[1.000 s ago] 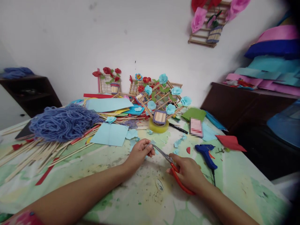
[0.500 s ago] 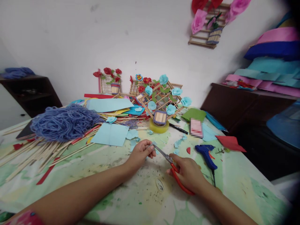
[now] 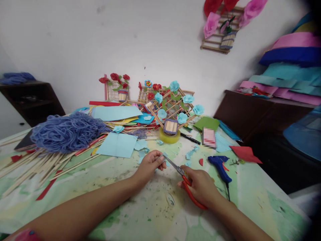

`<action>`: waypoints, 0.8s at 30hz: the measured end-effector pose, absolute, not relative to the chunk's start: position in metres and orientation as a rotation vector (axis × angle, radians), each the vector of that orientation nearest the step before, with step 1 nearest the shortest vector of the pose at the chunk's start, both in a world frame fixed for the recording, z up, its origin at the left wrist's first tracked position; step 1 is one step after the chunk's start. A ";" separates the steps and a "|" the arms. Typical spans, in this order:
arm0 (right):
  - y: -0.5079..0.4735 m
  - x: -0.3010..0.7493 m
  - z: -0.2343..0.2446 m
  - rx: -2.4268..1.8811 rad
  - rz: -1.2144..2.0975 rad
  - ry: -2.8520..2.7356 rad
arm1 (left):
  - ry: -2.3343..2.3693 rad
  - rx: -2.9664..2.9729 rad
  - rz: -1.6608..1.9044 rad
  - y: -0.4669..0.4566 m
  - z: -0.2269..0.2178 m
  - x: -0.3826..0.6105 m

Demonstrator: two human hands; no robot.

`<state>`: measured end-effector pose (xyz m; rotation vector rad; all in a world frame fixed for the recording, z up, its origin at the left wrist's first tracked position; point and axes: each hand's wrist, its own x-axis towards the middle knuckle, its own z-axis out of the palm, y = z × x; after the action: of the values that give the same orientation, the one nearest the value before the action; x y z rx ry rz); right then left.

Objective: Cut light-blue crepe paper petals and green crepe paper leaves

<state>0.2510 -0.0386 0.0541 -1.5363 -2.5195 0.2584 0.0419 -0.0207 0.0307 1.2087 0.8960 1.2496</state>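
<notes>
My left hand is closed in a pinch on a small light blue paper piece just above the table. My right hand grips red-handled scissors; their metal blades point up-left and meet the paper piece at my left fingertips. Both hands hover over the stained green-and-white tabletop, close together near its middle.
A blue glue gun lies right of my right hand. Behind are light blue paper sheets, a blue yarn heap, wooden sticks, a yellow tape roll, stick trellises with paper flowers and a red paper scrap.
Both hands have held their grips and barely shifted; the scissor blades stay at the paper piece. The view drifted slightly.
</notes>
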 end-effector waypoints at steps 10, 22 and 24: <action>-0.042 0.248 0.064 -1.615 0.306 -2.506 | 0.907 1.220 1.245 -0.014 0.025 0.044; -0.042 0.249 0.058 -1.583 0.298 -2.500 | 0.868 1.158 1.333 -0.016 0.030 0.045; -0.040 0.250 0.055 -1.594 0.305 -2.497 | 0.842 1.159 1.338 -0.016 0.030 0.045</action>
<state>0.2498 -0.0399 0.0550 -1.5942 -2.4971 0.3052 0.0453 -0.0159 0.0297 1.1588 0.8423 1.3379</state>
